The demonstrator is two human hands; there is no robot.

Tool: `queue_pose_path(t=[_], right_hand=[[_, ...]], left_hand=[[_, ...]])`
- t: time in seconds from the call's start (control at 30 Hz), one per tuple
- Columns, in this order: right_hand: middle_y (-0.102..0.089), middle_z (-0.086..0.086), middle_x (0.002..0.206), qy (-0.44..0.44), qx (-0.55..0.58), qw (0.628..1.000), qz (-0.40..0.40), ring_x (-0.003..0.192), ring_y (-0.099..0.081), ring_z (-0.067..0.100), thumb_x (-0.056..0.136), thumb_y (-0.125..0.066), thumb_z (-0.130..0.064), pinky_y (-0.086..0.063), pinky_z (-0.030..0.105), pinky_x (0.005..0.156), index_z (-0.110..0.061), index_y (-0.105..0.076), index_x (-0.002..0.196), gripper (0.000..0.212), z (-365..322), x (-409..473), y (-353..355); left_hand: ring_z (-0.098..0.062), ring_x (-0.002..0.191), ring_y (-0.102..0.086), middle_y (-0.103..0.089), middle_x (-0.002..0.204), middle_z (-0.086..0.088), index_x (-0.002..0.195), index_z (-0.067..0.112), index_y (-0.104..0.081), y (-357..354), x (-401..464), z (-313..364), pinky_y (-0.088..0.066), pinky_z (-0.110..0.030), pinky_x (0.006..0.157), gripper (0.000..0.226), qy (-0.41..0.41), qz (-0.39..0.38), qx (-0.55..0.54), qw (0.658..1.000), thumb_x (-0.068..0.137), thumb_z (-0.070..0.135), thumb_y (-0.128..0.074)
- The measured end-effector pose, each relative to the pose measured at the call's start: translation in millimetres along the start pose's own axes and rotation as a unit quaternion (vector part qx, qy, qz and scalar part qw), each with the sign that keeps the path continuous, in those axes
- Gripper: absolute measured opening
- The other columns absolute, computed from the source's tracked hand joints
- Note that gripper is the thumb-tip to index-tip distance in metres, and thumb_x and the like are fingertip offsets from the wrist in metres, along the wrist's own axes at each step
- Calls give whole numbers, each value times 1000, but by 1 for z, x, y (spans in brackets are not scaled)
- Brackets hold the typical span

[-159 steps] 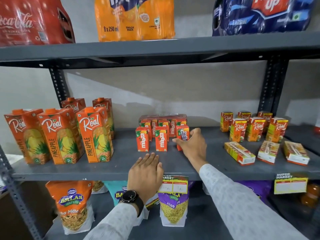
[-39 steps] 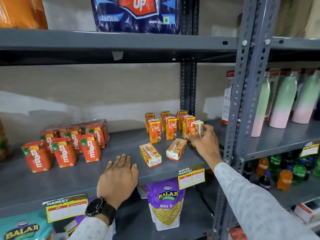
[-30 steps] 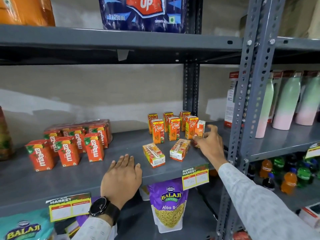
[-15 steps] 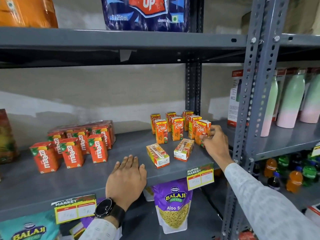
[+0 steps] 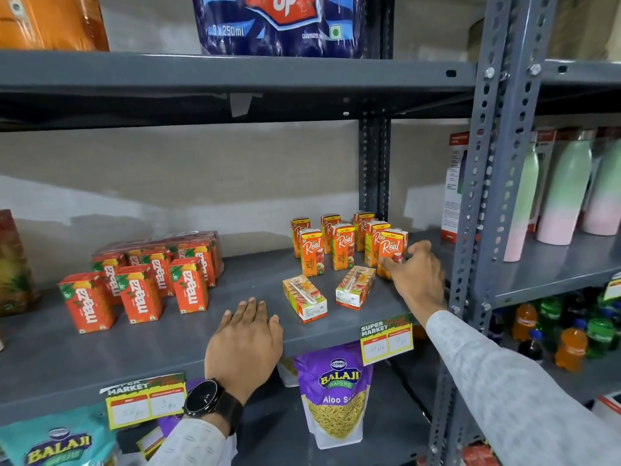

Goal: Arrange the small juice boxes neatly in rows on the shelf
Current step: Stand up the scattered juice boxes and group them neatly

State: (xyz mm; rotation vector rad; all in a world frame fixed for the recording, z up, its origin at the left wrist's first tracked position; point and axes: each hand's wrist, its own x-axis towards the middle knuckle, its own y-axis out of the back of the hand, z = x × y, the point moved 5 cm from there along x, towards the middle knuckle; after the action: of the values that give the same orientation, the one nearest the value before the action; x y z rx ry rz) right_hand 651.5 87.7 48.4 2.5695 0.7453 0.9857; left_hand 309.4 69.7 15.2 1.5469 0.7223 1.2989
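Several small orange Real apple juice boxes stand upright in two rows at the right end of the grey shelf. My right hand grips the lower part of the rightmost upright Real box. Two more Real boxes lie flat in front: one to the left, one to the right. My left hand rests flat on the shelf's front edge, fingers apart, holding nothing. Small red Maaza boxes stand in rows further left.
A grey perforated upright post stands just right of my right hand. Pastel bottles fill the neighbouring shelf. Snack bags hang below, soda packs sit above. Price tags are clipped to the shelf edge.
My head turned from the Maaza boxes to the Real boxes. My right hand stood a lying Real box upright at the right end of the front row and turned its front forward. The left hand stayed put.
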Motion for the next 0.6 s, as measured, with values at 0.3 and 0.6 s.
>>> queue_pose_path(t=[0.3, 0.6], right_hand=[[-64, 12, 114, -14, -50, 998, -20, 102, -67, 37, 66, -83, -70, -54, 47, 79, -20, -38, 113, 82, -9, 1, -1], [-67, 6, 112, -13, 0, 1000, -25, 102, -67, 32, 82, -78, -47, -55, 46, 83, -19, -50, 113, 50, 0, -1, 0]], left_hand=[[-18, 151, -29, -35, 162, -5, 153, 14, -37, -1, 0, 0, -20, -39, 126, 59, 3, -2, -11, 1000, 104, 41, -18], [-18, 151, -30, -35, 162, -5, 153, 14, -37, 0, 0, 1, -21, -38, 126, 57, 7, -2, -17, 1000, 105, 40, -20]])
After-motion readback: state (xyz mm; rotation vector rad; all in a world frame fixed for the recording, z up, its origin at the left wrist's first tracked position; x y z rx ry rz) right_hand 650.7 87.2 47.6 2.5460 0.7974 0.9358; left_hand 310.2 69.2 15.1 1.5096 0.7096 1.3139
